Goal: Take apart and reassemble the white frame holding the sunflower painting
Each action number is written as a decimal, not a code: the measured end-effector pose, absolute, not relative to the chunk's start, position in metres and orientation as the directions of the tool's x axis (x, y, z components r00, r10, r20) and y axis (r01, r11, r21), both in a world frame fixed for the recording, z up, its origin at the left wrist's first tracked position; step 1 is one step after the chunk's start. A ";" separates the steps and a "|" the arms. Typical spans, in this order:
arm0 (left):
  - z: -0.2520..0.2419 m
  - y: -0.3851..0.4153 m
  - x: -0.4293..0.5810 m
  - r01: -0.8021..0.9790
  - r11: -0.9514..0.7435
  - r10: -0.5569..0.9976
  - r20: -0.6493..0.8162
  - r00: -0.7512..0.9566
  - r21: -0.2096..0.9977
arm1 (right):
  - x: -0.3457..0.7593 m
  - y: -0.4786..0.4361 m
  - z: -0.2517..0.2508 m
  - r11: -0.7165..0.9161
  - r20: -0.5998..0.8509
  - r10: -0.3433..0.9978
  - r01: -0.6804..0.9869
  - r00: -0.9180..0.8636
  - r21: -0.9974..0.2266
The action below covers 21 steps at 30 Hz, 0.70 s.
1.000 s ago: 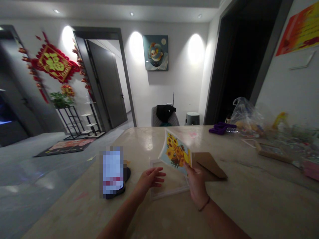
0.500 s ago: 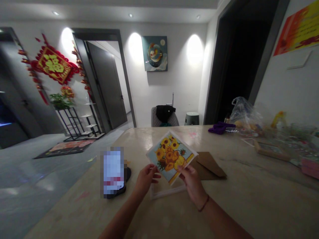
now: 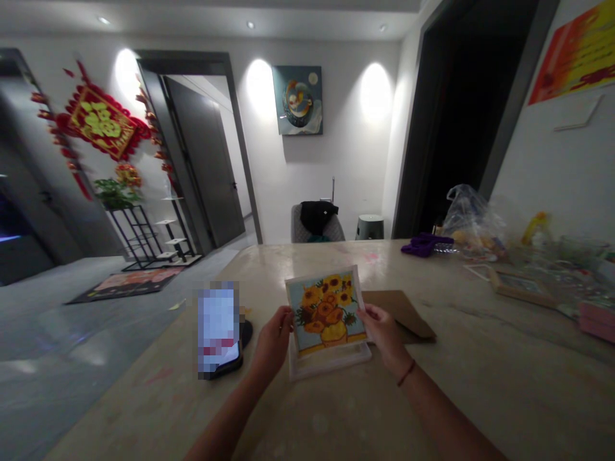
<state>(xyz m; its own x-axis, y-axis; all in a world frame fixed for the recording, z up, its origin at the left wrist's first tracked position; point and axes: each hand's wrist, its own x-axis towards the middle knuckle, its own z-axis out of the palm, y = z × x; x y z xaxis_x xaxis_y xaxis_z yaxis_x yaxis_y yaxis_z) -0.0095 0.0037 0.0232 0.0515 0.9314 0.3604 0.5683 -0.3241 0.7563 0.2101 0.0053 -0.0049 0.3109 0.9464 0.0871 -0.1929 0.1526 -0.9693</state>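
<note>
A square sunflower picture (image 3: 326, 309) with a white border is held upright over the table, facing me. My left hand (image 3: 273, 339) grips its left edge and my right hand (image 3: 383, 330) grips its right edge, fingers closed on it. Just under the picture a white frame (image 3: 329, 361) lies flat on the beige tabletop (image 3: 365, 410). A brown cardboard sheet (image 3: 401, 309) lies on the table behind my right hand.
A phone on a black stand (image 3: 220, 339) rests left of my left hand. At the far right lie a clear plastic bag (image 3: 473, 218), a purple cloth (image 3: 423, 244), a wooden frame (image 3: 521, 288) and small clutter. A chair (image 3: 317, 223) stands beyond the table.
The picture went from tilted edge-on in my right hand alone to held squarely by both hands, turned upright and lowered over the white frame.
</note>
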 end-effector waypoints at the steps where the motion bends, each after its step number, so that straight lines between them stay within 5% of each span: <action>1: 0.024 0.003 -0.009 0.576 -0.323 0.933 0.354 0.061 0.751 | 0.211 0.006 -0.005 0.141 0.077 0.946 -0.184 0.316 -0.973; 7: 0.021 0.010 -0.016 0.716 -0.124 0.967 0.246 -0.068 0.687 | 0.221 0.009 -0.011 0.174 0.132 0.911 -0.073 0.391 -0.982; 11: 0.019 0.011 -0.021 0.844 0.058 0.987 0.096 -0.129 0.534 | 0.221 0.011 -0.020 0.161 0.175 0.915 0.070 0.364 -0.984; 16: 0.018 0.004 -0.015 0.934 0.054 0.998 0.020 -0.065 0.352 | 0.206 0.008 -0.027 0.166 0.234 0.926 0.238 0.296 -0.957; 21: 0.017 0.001 -0.013 0.948 0.050 0.999 0.002 -0.053 0.314 | 0.196 0.003 -0.028 0.128 0.314 0.922 0.587 0.226 -0.799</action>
<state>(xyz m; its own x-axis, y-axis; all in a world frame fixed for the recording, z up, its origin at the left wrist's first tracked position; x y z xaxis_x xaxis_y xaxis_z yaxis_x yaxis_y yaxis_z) -0.0130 0.0014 0.0175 -0.0528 0.9986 0.0019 0.9483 0.0496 0.3136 0.1959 0.0033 -0.0284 0.2259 0.9222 0.3138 0.5870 0.1282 -0.7994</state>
